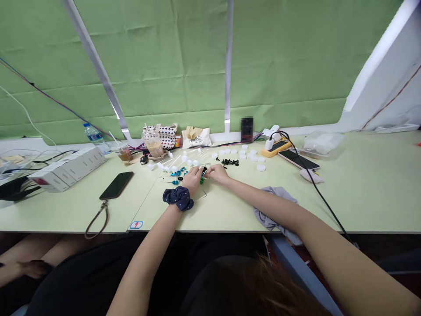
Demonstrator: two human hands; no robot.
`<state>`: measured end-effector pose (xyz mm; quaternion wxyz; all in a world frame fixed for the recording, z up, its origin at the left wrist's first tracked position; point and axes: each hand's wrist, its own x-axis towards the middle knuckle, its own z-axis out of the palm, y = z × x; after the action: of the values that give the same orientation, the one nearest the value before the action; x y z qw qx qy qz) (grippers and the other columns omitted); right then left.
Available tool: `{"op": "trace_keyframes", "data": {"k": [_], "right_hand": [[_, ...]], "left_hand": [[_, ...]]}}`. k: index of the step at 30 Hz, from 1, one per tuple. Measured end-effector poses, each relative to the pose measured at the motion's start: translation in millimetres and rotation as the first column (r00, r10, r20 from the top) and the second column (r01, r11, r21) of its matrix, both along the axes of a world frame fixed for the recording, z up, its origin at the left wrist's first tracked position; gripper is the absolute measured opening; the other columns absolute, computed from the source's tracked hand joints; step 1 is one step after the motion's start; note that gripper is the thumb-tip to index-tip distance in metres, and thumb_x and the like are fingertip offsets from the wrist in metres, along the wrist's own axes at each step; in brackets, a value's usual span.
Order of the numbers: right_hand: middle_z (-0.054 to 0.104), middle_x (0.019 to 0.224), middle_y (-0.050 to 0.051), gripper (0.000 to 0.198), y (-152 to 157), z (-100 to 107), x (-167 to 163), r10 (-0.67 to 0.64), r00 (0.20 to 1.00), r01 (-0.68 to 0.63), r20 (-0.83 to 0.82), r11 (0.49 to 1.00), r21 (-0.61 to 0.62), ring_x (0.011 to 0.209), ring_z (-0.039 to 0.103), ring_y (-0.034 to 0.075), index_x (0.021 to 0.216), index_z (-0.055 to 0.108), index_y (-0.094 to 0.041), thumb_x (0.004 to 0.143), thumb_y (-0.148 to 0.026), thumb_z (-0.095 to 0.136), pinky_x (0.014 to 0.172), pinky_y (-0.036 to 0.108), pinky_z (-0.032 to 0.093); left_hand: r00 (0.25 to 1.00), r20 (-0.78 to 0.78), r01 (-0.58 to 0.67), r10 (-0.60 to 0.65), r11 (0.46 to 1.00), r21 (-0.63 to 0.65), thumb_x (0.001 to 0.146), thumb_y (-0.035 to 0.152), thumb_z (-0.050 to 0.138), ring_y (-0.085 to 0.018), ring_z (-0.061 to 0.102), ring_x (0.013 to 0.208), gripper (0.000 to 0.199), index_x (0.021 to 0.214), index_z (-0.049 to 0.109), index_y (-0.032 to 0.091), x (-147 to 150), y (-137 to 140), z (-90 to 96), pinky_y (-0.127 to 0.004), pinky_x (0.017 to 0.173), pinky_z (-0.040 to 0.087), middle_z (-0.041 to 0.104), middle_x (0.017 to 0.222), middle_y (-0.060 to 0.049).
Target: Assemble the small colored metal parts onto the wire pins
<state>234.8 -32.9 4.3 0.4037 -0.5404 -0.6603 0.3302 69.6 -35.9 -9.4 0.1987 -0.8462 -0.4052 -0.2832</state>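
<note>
My left hand (pixel 193 179), with a dark scrunchie (pixel 179 198) at its wrist, is closed around a small black part (pixel 204 170). The fingertips of my right hand (pixel 217 174) are pinched together close beside that part; what they hold is too small to make out. Just under the fingers shows a small green piece (pixel 201 179). Left of my left hand lie several teal pieces (pixel 175 182) with thin wires. A bent thin wire (pixel 205 193) lies on the table below the hands. Small black pieces (pixel 230 162) are grouped beyond my right hand.
Several white round caps (pixel 261 168) and clear thin rods are scattered behind the hands. A drink cup (pixel 153 147), a yellow multimeter (pixel 276 147), phones (pixel 116 185) and white boxes (pixel 67 171) stand around. A black cable (pixel 315 186) crosses the right side. Grey cloth lies under my right forearm.
</note>
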Motion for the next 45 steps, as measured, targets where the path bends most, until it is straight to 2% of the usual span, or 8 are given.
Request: {"op": "trace_keyframes", "data": {"k": [3, 8, 16, 20, 27, 34, 38, 45], "right_hand": [[0.068, 0.067, 0.002, 0.016, 4.8, -4.8, -1.4, 0.008, 0.996, -0.01, -0.088, 0.999, -0.032, 0.069, 0.063, 0.018, 0.057, 0.065, -0.015, 0.057, -0.026, 0.077, 0.065, 0.026, 0.046], [0.064, 0.059, 0.001, 0.019, 5.1, -6.5, -4.5, 0.069, 0.983, -0.082, -0.168, 0.994, -0.067, 0.057, 0.057, 0.013, 0.063, 0.062, -0.014, 0.06, -0.028, 0.075, 0.057, 0.023, 0.043], [0.062, 0.058, 0.002, 0.025, 1.8, -1.6, -0.3, 0.296, 0.914, -0.329, -0.279, 0.941, -0.08, 0.042, 0.042, 0.006, 0.069, 0.065, -0.012, 0.069, -0.037, 0.07, 0.044, 0.021, 0.034], [0.066, 0.064, 0.004, 0.025, 2.7, -2.6, 1.8, 0.229, 0.928, -0.269, -0.293, 0.957, -0.105, 0.041, 0.036, 0.005, 0.068, 0.069, -0.012, 0.064, -0.036, 0.072, 0.042, 0.022, 0.031], [0.062, 0.06, 0.001, 0.024, 2.2, -3.2, -1.0, 0.064, 0.929, -0.138, -0.364, 0.974, -0.179, 0.054, 0.05, 0.01, 0.059, 0.066, -0.012, 0.047, -0.028, 0.079, 0.053, 0.024, 0.038], [0.057, 0.054, -0.003, 0.032, -2.0, 0.9, -2.1, 0.036, 0.953, -0.108, -0.302, 0.969, -0.224, 0.044, 0.039, 0.006, 0.059, 0.057, -0.015, 0.045, -0.03, 0.081, 0.042, 0.021, 0.027], [0.059, 0.052, -0.001, 0.036, -2.6, 0.6, -1.5, 0.121, 0.94, -0.204, -0.319, 0.949, -0.241, 0.039, 0.035, 0.005, 0.063, 0.054, -0.016, 0.052, -0.036, 0.082, 0.037, 0.02, 0.021], [0.064, 0.063, 0.002, 0.031, -4.4, 2.3, 4.2, 0.398, 0.838, -0.467, -0.373, 0.877, -0.112, 0.043, 0.045, 0.006, 0.07, 0.066, -0.012, 0.065, -0.042, 0.072, 0.045, 0.021, 0.037]], "left_hand": [[1.0, -0.028, 0.002, -0.001, 0.999, 0.033, 0.089, 0.011, 0.044, -0.023, 0.057, 0.091, 0.024, 0.11, 0.057, 0.013, 0.1, 1.8, -1.9, -0.034, 0.081, 0.047, 0.058, 0.088, -0.011], [1.0, 0.001, 0.014, -0.014, 0.998, 0.064, 0.089, 0.012, 0.044, -0.023, 0.057, 0.092, 0.026, 0.111, 0.056, 0.014, -1.5, 2.6, -2.8, -0.034, 0.083, 0.048, 0.058, 0.09, -0.011], [0.997, 0.078, 0.004, -0.01, 0.997, 0.072, 0.09, 0.013, 0.042, -0.021, 0.059, 0.089, 0.025, 0.111, 0.057, 0.017, -4.0, -1.8, 0.4, -0.033, 0.08, 0.048, 0.058, 0.089, -0.009], [0.996, 0.083, 0.003, -0.009, 0.997, 0.077, 0.092, 0.016, 0.041, -0.02, 0.058, 0.087, 0.024, 0.11, 0.056, 0.018, -4.8, -0.1, -1.0, -0.032, 0.078, 0.048, 0.058, 0.088, -0.008], [0.997, 0.07, 0.032, -0.037, 0.997, 0.071, 0.093, 0.019, 0.042, -0.021, 0.059, 0.088, 0.022, 0.11, 0.056, 0.017, -4.0, -0.7, -2.2, -0.033, 0.078, 0.049, 0.058, 0.089, -0.009], [0.997, 0.069, 0.035, -0.039, 0.998, 0.06, 0.092, 0.019, 0.041, -0.02, 0.06, 0.089, 0.023, 0.109, 0.057, 0.018, -2.2, -2.9, 0.4, -0.033, 0.079, 0.05, 0.059, 0.088, -0.008], [0.996, 0.071, 0.041, -0.044, 0.998, 0.054, 0.092, 0.018, 0.041, -0.02, 0.059, 0.089, 0.023, 0.108, 0.057, 0.018, -2.3, -4.5, 1.9, -0.033, 0.079, 0.05, 0.059, 0.088, -0.008], [0.996, 0.085, 0.023, -0.031, 0.996, 0.088, 0.093, 0.019, 0.041, -0.019, 0.059, 0.087, 0.022, 0.108, 0.057, 0.017, -6.5, -3.7, 1.8, -0.03, 0.076, 0.049, 0.058, 0.086, -0.008]]}}
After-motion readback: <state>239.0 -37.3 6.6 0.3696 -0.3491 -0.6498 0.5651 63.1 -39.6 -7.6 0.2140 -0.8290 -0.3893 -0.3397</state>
